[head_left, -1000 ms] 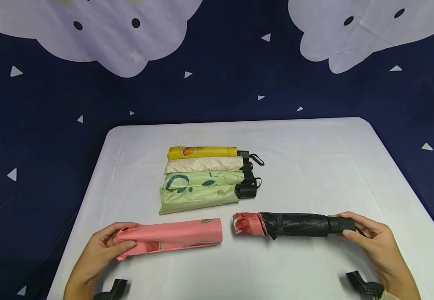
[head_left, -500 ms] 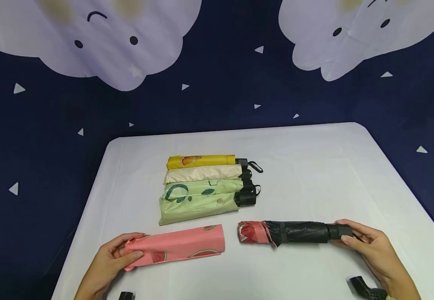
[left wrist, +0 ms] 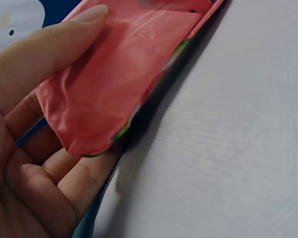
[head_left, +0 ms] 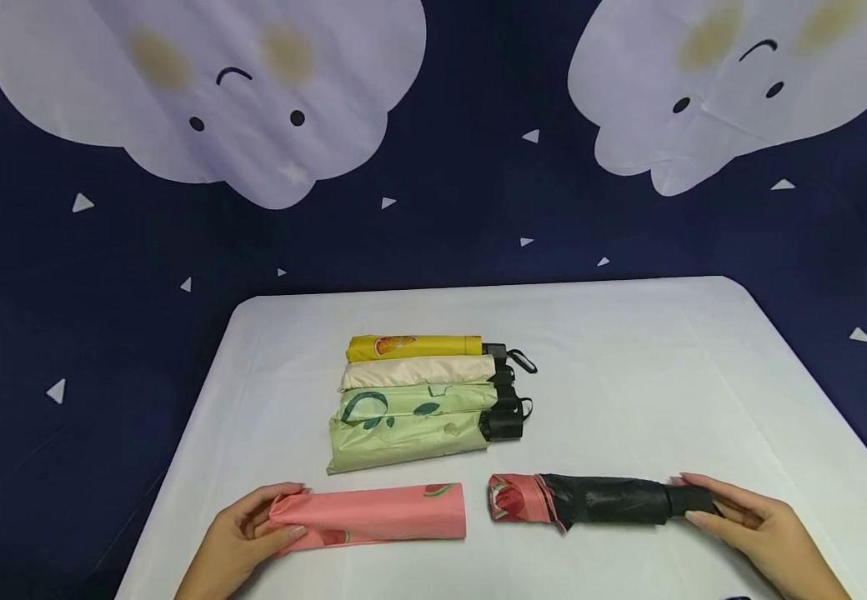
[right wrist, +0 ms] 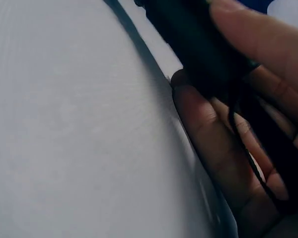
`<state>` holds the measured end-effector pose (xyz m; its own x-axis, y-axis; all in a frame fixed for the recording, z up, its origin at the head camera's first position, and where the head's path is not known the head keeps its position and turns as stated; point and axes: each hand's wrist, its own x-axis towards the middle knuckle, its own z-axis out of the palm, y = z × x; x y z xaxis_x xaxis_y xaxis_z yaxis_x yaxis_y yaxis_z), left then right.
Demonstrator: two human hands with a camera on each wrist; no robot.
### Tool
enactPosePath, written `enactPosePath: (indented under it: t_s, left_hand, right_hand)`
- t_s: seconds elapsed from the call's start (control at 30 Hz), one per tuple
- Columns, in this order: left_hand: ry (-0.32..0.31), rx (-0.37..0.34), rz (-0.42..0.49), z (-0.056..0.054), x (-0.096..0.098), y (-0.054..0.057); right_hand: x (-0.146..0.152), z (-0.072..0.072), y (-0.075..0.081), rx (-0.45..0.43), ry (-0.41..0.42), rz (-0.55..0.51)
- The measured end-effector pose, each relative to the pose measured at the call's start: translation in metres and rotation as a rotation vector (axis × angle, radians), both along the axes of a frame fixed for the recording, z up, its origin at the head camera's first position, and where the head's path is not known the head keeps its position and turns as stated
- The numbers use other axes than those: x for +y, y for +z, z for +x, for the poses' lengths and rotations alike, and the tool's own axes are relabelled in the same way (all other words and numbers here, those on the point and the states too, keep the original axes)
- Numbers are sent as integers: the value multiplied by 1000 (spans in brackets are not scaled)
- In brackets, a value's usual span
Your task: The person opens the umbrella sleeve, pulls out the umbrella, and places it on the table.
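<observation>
My left hand (head_left: 249, 537) pinches the closed end of a pink watermelon-print umbrella sleeve (head_left: 396, 512), thumb on top and fingers beneath. The sleeve's other end points right, toward the folded umbrella (head_left: 606, 500). That umbrella is black with a pink watermelon-print tip, and a short gap parts the tip from the sleeve. My right hand (head_left: 764, 533) holds the umbrella by its black handle (head_left: 692, 500). In the right wrist view a dark wrist strap (right wrist: 268, 144) hangs from the handle across the fingers.
Behind the sleeve, several folded umbrellas lie side by side on the white table (head_left: 666, 375): a yellow one (head_left: 433, 347), a cream one (head_left: 418, 371) and green leaf-print ones (head_left: 411, 437). A dark blue cloth with clouds (head_left: 478, 183) hangs beyond the table's far edge.
The head view has tilted up, so everything sits lower in it. Both hands keep their holds; the sleeve and umbrella tip stay a short gap apart.
</observation>
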<state>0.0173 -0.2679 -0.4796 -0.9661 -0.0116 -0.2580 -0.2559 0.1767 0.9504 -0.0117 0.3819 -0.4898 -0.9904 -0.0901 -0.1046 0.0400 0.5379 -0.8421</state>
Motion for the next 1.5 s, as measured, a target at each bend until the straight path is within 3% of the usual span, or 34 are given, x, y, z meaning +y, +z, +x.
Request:
enactPosePath:
  t_s: [0.2,0.33,0.5,0.7,0.9,0.97,1.03,1.13,1.23,1.37,1.5]
  left_hand:
    - [24,14,-17,0,5,-2]
    - [28,51,-69,2,7,-4]
    - [4,121,-121,2,7,-8]
    - [28,194,-201,0,9,-8]
    - [-37,323,-373,1,14,-3]
    - [-50,396,-437,2,14,0]
    - [-36,448,-492,2,13,4]
    - [31,445,-562,-3,14,14]
    - [109,382,-561,-16,20,26]
    - [127,346,-503,-36,35,36]
    - [98,287,-469,-46,48,37]
  right_hand:
    - [-3,5,1,70,-2,43]
    - [-5,9,-2,61,-27,34]
    - [-9,9,-4,58,-93,122]
    - [-10,-1,-4,-41,-121,201]
    - [-4,-11,6,-212,-103,287]
    - [-7,-16,14,-194,-97,296]
    - [-16,-22,27,-121,-90,310]
    - [-37,-31,49,40,-85,324]
    - [-69,-42,68,134,-59,259]
    - [-121,-57,76,127,37,155]
    - [-162,-71,68,103,107,123]
